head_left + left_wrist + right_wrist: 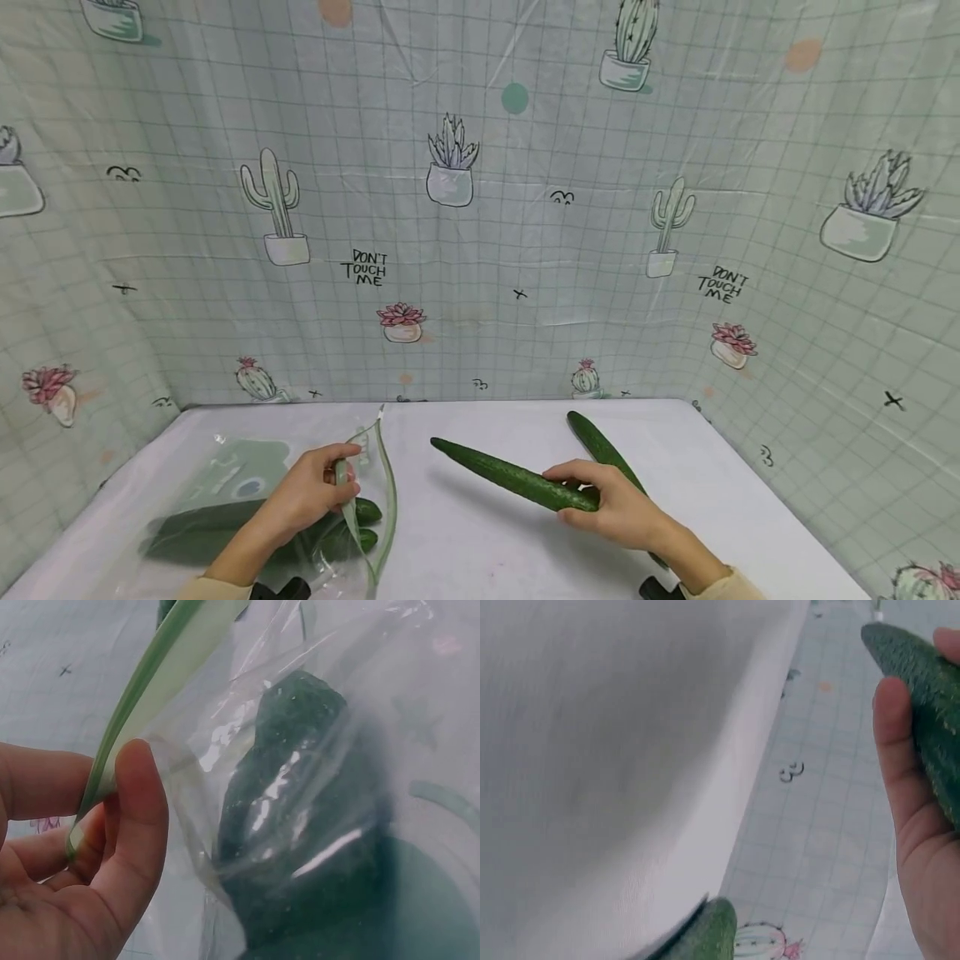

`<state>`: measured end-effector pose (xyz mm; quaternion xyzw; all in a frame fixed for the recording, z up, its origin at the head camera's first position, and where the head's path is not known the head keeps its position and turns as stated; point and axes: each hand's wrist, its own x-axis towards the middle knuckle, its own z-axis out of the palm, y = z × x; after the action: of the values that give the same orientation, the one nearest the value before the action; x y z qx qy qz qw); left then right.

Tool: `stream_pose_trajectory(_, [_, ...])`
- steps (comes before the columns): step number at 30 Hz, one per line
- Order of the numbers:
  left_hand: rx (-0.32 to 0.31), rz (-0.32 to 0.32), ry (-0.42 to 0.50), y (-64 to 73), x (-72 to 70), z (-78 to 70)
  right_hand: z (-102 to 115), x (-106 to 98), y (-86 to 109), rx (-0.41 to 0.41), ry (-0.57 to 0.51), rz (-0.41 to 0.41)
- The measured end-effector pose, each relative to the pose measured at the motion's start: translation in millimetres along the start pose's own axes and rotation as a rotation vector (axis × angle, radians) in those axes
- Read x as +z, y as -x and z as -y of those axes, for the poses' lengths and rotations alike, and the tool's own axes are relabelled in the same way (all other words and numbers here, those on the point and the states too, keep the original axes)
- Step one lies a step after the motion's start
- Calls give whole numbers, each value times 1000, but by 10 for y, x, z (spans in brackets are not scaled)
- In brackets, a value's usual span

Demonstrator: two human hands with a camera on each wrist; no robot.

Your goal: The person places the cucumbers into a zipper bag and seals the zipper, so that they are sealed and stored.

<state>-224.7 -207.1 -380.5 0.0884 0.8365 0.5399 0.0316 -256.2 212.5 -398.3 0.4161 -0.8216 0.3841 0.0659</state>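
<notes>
My left hand [311,487] pinches the green-edged rim of a clear zip bag [217,697] between thumb and fingers, and the mouth of the bag gapes toward the right. Inside the bag lie cucumbers [300,787], two of their ends showing near the opening in the head view. My right hand [611,504] grips a long cucumber [502,473] near its right end. That cucumber is held over the table, its far end pointing left toward the bag. Another cucumber [600,442] lies on the table behind the right hand, partly hidden by it.
The white table [480,554] stretches under both hands. Behind it and at both sides hangs a grid-patterned curtain [480,250] printed with cacti. The bag's printed body [240,467] spreads over the table's left part.
</notes>
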Motion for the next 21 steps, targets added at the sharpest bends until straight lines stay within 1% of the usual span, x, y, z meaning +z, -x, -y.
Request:
stream_pose_trajectory(3, [2, -3, 2, -2, 2, 12, 83, 37, -42, -19, -80, 44])
stream_pose_trajectory(6, [4, -7, 8, -13, 10, 29, 140, 84, -98, -8, -134, 81])
stream_pose_trajectory(8, [6, -15, 11, -20, 13, 35, 144, 124, -156, 5, -162, 105])
stream_pose_trajectory(11, [12, -21, 16, -23, 15, 35, 90, 196, -257, 24, -199, 141])
stream_pose_trajectory(16, [24, -21, 25, -25, 20, 29, 38, 325, -436, 40, -237, 198])
stream_pose_trajectory(21, [22, -19, 27, -19, 18, 38, 47, 460, -629, 31, -217, 252])
